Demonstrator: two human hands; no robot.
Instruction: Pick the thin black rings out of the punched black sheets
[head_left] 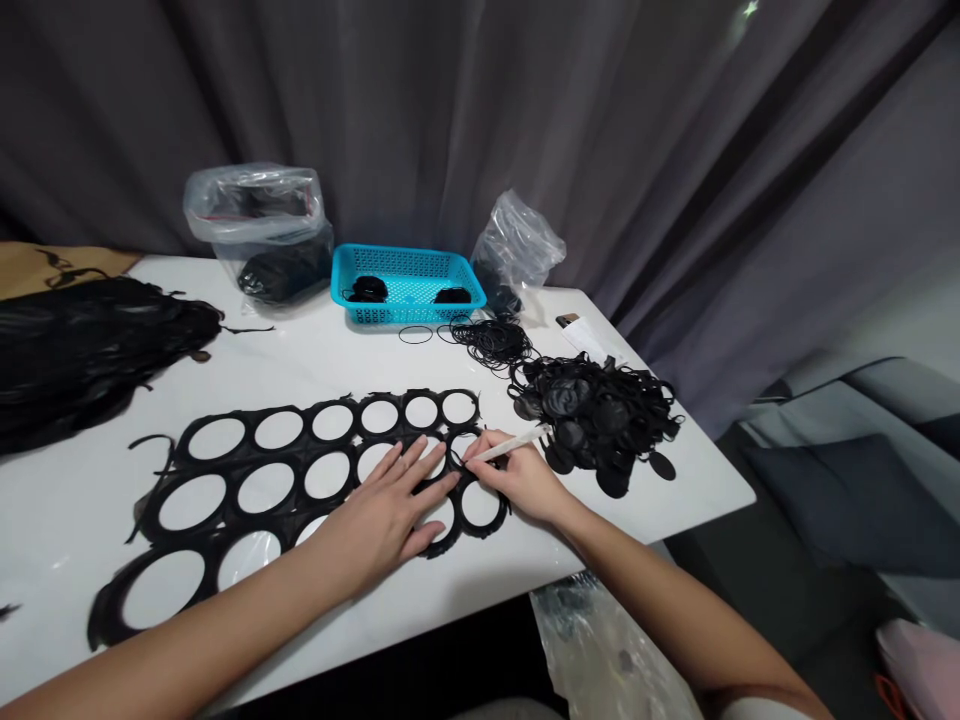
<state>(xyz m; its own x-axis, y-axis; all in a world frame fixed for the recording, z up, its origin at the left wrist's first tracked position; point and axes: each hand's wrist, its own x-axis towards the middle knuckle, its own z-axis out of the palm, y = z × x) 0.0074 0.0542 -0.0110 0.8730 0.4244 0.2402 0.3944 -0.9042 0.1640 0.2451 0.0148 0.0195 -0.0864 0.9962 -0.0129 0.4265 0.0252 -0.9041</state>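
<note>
A black rubber sheet (pixel 247 465) punched with rows of round holes lies across the white table (pixel 337 350). My left hand (pixel 386 515) rests flat on its right end, fingers spread. My right hand (pixel 521 480) pinches a thin white stick tool (pixel 510 448), its tip touching the sheet's webbing just beyond my left fingertips. A heap of black cut-out discs and rings (pixel 596 410) sits just right of my right hand.
A blue basket (pixel 409 283) with a few black pieces stands at the back, between two clear plastic bags (pixel 262 230) (pixel 517 250). Thin black rings (pixel 491 340) lie before the basket. A black scrap pile (pixel 82 345) fills the left. Another plastic bag (pixel 600 650) hangs below the table's front edge.
</note>
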